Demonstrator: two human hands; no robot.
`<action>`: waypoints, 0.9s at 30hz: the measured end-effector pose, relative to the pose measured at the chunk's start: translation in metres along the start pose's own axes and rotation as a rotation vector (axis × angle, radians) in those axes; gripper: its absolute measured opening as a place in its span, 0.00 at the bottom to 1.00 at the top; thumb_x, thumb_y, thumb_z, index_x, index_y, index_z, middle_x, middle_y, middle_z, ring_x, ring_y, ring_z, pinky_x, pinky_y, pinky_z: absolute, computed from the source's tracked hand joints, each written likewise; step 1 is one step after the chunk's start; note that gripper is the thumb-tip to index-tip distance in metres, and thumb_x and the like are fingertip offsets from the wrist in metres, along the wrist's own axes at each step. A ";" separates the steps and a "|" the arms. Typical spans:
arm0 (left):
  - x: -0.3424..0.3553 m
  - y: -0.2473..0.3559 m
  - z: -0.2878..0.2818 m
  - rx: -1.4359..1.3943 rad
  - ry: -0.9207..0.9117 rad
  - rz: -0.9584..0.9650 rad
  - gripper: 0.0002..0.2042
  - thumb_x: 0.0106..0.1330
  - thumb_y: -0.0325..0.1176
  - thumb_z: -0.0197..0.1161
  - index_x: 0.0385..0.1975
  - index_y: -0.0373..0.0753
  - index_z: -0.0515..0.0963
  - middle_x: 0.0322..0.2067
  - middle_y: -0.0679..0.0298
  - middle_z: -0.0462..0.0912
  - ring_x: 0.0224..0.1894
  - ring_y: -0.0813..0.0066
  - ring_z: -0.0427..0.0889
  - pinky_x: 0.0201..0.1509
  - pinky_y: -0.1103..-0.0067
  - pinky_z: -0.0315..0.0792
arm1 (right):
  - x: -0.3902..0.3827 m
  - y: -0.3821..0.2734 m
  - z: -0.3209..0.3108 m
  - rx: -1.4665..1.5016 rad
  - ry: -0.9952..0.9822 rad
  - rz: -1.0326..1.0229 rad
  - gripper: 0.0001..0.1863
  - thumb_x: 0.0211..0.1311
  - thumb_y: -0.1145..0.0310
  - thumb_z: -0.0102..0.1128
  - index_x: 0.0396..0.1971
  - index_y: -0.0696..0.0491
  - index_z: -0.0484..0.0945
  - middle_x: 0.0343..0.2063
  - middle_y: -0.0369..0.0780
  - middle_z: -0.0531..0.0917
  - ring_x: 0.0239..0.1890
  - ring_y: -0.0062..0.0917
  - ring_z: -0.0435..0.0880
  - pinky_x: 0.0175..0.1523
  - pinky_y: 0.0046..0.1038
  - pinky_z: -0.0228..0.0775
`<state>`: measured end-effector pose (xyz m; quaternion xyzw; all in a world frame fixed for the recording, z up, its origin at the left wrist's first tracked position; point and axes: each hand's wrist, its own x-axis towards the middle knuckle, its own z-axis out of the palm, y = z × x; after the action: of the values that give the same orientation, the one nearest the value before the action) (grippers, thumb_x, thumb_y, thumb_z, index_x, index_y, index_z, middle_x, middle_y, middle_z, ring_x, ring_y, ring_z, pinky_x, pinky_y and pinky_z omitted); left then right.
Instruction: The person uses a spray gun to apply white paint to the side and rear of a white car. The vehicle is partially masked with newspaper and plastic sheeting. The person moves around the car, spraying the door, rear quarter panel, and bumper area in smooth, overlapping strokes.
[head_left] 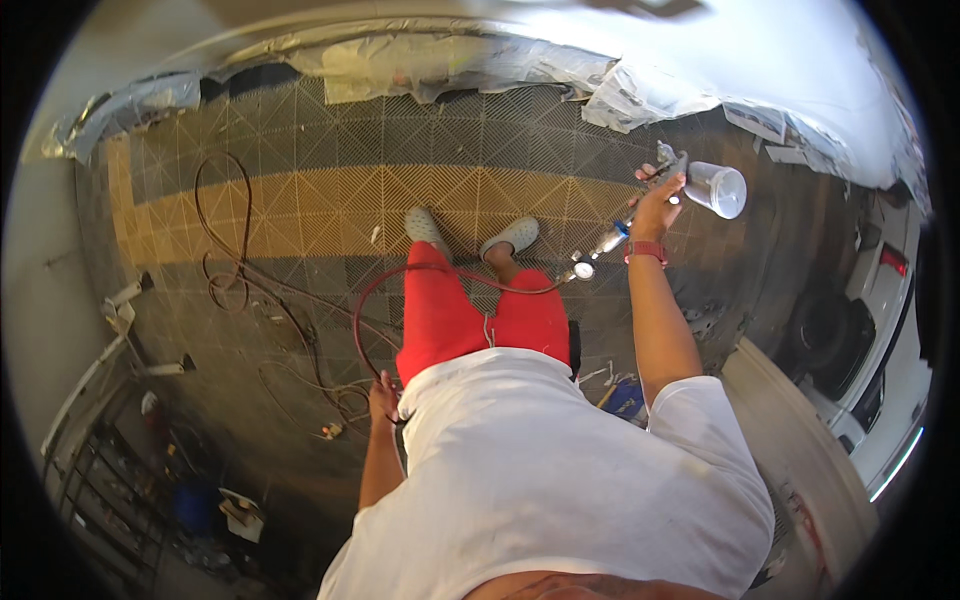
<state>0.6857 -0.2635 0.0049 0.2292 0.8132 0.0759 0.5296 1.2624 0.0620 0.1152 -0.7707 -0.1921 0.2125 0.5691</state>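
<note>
Over ribbed tiles [310,215], your right hand [657,212] clasps the spray gun [698,180] (cup [728,192] jutting rightward), your left hand [383,398] the hose [358,315].

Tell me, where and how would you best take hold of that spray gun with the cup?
The spray gun is probably best gripped by its handle, coming from the near side, as the right hand does, hiding most of it. The cup juts out to the right, and the round gauge sits lower left, so the handle between them looks the natural hold.
</note>
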 end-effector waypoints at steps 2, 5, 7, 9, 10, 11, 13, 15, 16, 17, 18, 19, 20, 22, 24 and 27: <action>-0.017 -0.063 0.016 0.052 0.016 -0.045 0.27 0.79 0.56 0.50 0.34 0.33 0.76 0.26 0.59 0.80 0.31 0.68 0.84 0.34 0.70 0.74 | -0.012 0.010 0.029 -0.042 -0.044 -0.014 0.32 0.82 0.45 0.40 0.61 0.61 0.70 0.39 0.43 0.88 0.32 0.22 0.87 0.17 0.22 0.70; -0.059 -0.101 0.039 -0.101 0.038 -0.217 0.25 0.80 0.55 0.49 0.37 0.34 0.76 0.28 0.58 0.83 0.31 0.69 0.83 0.36 0.69 0.74 | -0.038 0.034 0.079 -0.141 -0.256 -0.020 0.32 0.82 0.44 0.39 0.59 0.60 0.73 0.40 0.42 0.89 0.32 0.24 0.88 0.18 0.22 0.73; -0.040 -0.131 0.047 -0.236 0.052 -0.313 0.24 0.80 0.54 0.49 0.37 0.36 0.75 0.30 0.59 0.84 0.30 0.70 0.82 0.36 0.70 0.73 | -0.053 0.056 0.129 -0.114 -0.348 0.012 0.31 0.82 0.44 0.39 0.60 0.59 0.73 0.41 0.42 0.88 0.36 0.24 0.89 0.19 0.21 0.73; -0.041 -0.141 0.055 -0.286 0.044 -0.414 0.22 0.81 0.53 0.49 0.36 0.38 0.74 0.31 0.59 0.85 0.31 0.71 0.82 0.35 0.71 0.72 | -0.074 0.092 0.173 -0.024 -0.465 0.043 0.29 0.82 0.46 0.40 0.59 0.58 0.73 0.40 0.41 0.88 0.37 0.23 0.89 0.20 0.21 0.73; -0.028 -0.138 0.058 -0.310 0.081 -0.463 0.21 0.81 0.52 0.48 0.36 0.38 0.73 0.31 0.60 0.85 0.31 0.71 0.81 0.35 0.72 0.72 | -0.079 0.110 0.198 0.016 -0.539 0.036 0.29 0.82 0.46 0.40 0.59 0.58 0.74 0.40 0.40 0.88 0.38 0.23 0.89 0.21 0.22 0.73; -0.018 -0.134 0.064 -0.337 0.119 -0.514 0.21 0.81 0.52 0.48 0.36 0.39 0.72 0.31 0.60 0.84 0.32 0.72 0.81 0.35 0.73 0.72 | -0.086 0.124 0.224 0.025 -0.577 0.022 0.29 0.82 0.46 0.40 0.59 0.58 0.74 0.40 0.40 0.88 0.38 0.22 0.89 0.22 0.22 0.72; 0.001 -0.126 0.067 -0.327 0.133 -0.580 0.19 0.82 0.51 0.47 0.37 0.40 0.70 0.32 0.60 0.84 0.35 0.72 0.81 0.38 0.73 0.73 | -0.105 0.143 0.274 0.066 -0.636 -0.008 0.29 0.82 0.46 0.41 0.57 0.58 0.74 0.41 0.41 0.88 0.38 0.22 0.88 0.23 0.22 0.72; 0.015 -0.121 0.085 -0.376 0.119 -0.508 0.20 0.82 0.52 0.47 0.38 0.40 0.71 0.32 0.59 0.84 0.36 0.71 0.82 0.41 0.72 0.75 | -0.116 0.164 0.322 0.126 -0.695 -0.048 0.29 0.82 0.45 0.42 0.55 0.58 0.75 0.41 0.41 0.88 0.38 0.22 0.88 0.23 0.22 0.72; 0.020 -0.120 0.091 -0.393 0.113 -0.470 0.20 0.82 0.52 0.47 0.38 0.39 0.71 0.32 0.59 0.84 0.36 0.70 0.83 0.42 0.72 0.76 | -0.119 0.179 0.345 0.192 -0.698 -0.064 0.28 0.81 0.46 0.44 0.54 0.57 0.77 0.38 0.40 0.88 0.33 0.19 0.86 0.23 0.21 0.71; 0.028 -0.115 0.100 -0.374 0.098 -0.470 0.20 0.82 0.52 0.47 0.38 0.39 0.71 0.33 0.59 0.84 0.37 0.69 0.83 0.43 0.71 0.77 | -0.116 0.194 0.372 0.262 -0.702 -0.085 0.27 0.80 0.46 0.47 0.53 0.57 0.78 0.36 0.39 0.89 0.28 0.17 0.84 0.23 0.21 0.69; 0.032 -0.112 0.107 -0.349 0.081 -0.470 0.21 0.82 0.52 0.46 0.39 0.39 0.71 0.33 0.58 0.84 0.38 0.69 0.83 0.45 0.71 0.78 | -0.114 0.203 0.392 0.331 -0.701 -0.104 0.26 0.79 0.47 0.50 0.53 0.57 0.79 0.33 0.38 0.89 0.23 0.15 0.81 0.23 0.20 0.68; 0.037 -0.108 0.114 -0.324 0.064 -0.468 0.21 0.82 0.52 0.46 0.39 0.39 0.72 0.34 0.58 0.85 0.38 0.68 0.84 0.46 0.70 0.79 | -0.109 0.210 0.409 0.315 -0.721 -0.100 0.26 0.79 0.46 0.50 0.52 0.57 0.79 0.32 0.38 0.89 0.23 0.16 0.82 0.23 0.20 0.68; 0.041 -0.104 0.124 -0.309 0.046 -0.455 0.21 0.82 0.52 0.46 0.40 0.38 0.72 0.34 0.58 0.85 0.38 0.68 0.84 0.47 0.70 0.79 | -0.106 0.212 0.424 0.297 -0.745 -0.093 0.27 0.79 0.45 0.50 0.51 0.57 0.79 0.31 0.38 0.88 0.23 0.16 0.82 0.22 0.20 0.68; 0.049 -0.094 0.143 -0.276 0.009 -0.424 0.21 0.83 0.52 0.46 0.41 0.38 0.72 0.34 0.58 0.85 0.39 0.66 0.85 0.48 0.69 0.80 | -0.088 0.214 0.442 0.296 -0.793 -0.120 0.28 0.78 0.43 0.50 0.49 0.57 0.79 0.30 0.38 0.88 0.22 0.18 0.82 0.21 0.21 0.68; 0.055 -0.085 0.157 -0.250 -0.011 -0.390 0.22 0.82 0.54 0.47 0.42 0.37 0.73 0.37 0.58 0.83 0.41 0.66 0.85 0.48 0.68 0.81 | -0.060 0.221 0.456 0.328 -0.843 -0.188 0.30 0.77 0.40 0.49 0.47 0.57 0.78 0.28 0.38 0.88 0.21 0.19 0.82 0.20 0.21 0.68; 0.060 -0.077 0.174 -0.094 -0.066 -0.330 0.23 0.82 0.54 0.48 0.43 0.36 0.74 0.36 0.59 0.83 0.42 0.67 0.86 0.46 0.69 0.81 | -0.016 0.225 0.446 0.326 -0.794 -0.239 0.31 0.76 0.38 0.49 0.44 0.57 0.78 0.28 0.37 0.88 0.21 0.20 0.84 0.20 0.22 0.69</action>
<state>0.7991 -0.3254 -0.1468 0.0697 0.8175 0.0182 0.5714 1.0177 0.3461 -0.2152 -0.5021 -0.4474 0.4523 0.5858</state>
